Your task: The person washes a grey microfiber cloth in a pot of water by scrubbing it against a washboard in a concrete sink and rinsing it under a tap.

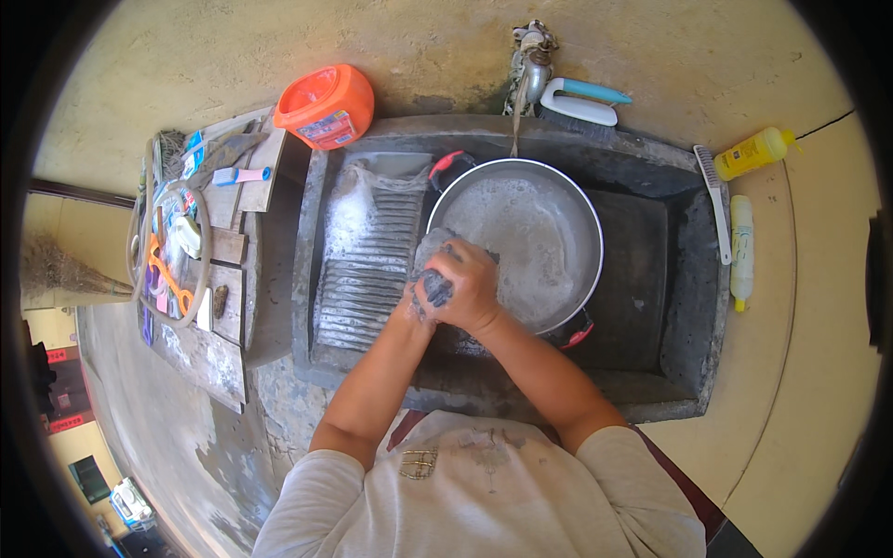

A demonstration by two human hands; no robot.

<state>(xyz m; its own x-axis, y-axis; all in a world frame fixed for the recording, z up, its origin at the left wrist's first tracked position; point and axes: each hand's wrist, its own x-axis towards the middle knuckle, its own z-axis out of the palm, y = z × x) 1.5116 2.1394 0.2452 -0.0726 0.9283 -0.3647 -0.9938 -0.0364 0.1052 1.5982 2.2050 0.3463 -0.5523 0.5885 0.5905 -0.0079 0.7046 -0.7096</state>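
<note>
My left hand (424,296) and my right hand (467,282) press together around a wet, dark grey cloth (437,287) with suds on it. They are above the left rim of a round metal pot (520,237), beside the ridged washboard part (363,279) of the concrete sink. Cloudy, foamy water fills the pot, which has red and black handles. White foam and a wet, pale cloth or net lie at the upper part of the washboard. My right hand covers most of the left one, so those fingers are partly hidden.
Around the concrete sink (708,335) are an orange plastic tub (356,97), a tap (537,70), a blue and white scrubbing brush (579,110), a long-handled white brush (718,216) and yellow and white bottles. Boards at left hold a hose, brushes and orange scissors.
</note>
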